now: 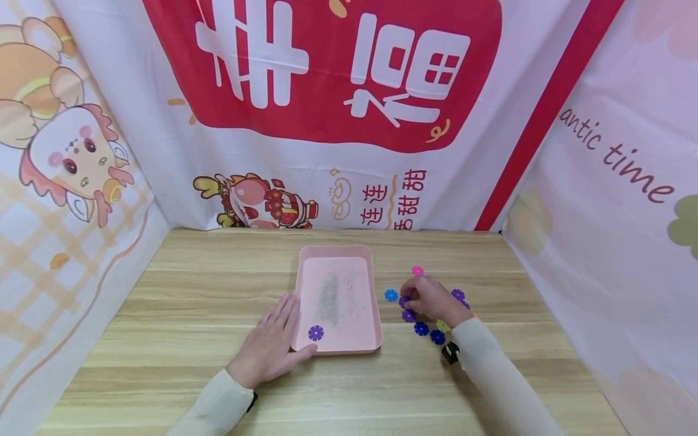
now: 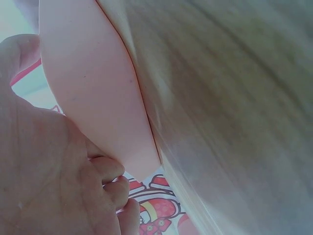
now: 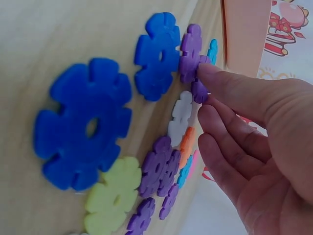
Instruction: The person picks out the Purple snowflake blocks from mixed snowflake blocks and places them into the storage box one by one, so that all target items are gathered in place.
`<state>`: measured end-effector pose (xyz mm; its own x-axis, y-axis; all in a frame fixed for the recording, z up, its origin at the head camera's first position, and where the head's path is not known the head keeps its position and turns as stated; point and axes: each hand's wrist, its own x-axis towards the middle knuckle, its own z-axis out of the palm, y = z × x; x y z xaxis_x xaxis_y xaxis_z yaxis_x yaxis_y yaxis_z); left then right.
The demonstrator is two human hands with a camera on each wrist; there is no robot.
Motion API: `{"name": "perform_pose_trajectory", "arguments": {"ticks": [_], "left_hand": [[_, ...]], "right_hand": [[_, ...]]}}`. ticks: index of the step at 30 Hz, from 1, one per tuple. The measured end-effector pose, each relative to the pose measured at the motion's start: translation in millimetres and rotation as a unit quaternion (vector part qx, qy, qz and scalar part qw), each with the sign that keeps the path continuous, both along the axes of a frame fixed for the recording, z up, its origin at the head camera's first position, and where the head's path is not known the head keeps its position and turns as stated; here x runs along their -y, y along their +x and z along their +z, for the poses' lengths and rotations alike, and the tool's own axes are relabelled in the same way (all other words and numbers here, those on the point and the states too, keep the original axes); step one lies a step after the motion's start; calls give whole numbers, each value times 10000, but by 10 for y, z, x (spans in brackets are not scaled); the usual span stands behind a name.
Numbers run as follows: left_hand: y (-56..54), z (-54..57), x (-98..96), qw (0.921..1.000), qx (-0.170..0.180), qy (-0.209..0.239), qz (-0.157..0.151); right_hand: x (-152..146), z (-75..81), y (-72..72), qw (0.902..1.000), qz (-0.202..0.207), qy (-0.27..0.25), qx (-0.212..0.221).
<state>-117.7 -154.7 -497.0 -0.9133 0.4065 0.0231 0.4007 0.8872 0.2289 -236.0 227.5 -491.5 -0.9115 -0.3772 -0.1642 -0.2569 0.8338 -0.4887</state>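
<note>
Head view shows me the right hand (image 1: pixel 429 298), fingertips nearly together, pinching a purple disc (image 1: pixel 403 301) right of the tray (image 1: pixel 349 272), whose left side the straight-fingered left hand (image 1: pixel 271 348) touches; the neighbour disc (image 1: pixel 408 316), lying so near, could be dragged.

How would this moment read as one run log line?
left hand: rests against pink tray | right hand: pinches purple disc | inside tray: another purple disc | right of tray: loose coloured discs
</note>
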Motion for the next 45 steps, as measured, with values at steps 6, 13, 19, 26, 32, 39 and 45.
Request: {"name": "perform_pose_trajectory", "arguments": {"ticks": [6, 13, 19, 26, 32, 39, 45], "left_hand": [[-7, 1, -1, 10000, 12, 14, -17], [4, 20, -9, 9999, 90, 81, -20], [16, 18, -9, 9998, 144, 106, -4], [26, 7, -10, 9999, 74, 95, -19], [31, 16, -9, 9999, -14, 114, -14], [24, 20, 1, 9999, -1, 100, 6], [19, 18, 6, 10000, -17, 80, -6]], "right_hand": [[1, 59, -53, 9998, 138, 25, 133], [-28, 135, -105, 9982, 541, 269, -60], [-14, 250, -153, 9928, 1073, 404, -351], [116, 481, -199, 9913, 1142, 567, -313], [298, 719, -228, 9904, 1175, 627, -367], [525, 853, -269, 9858, 1346, 773, -639], [803, 916, -279, 9850, 1383, 858, -582]]}}
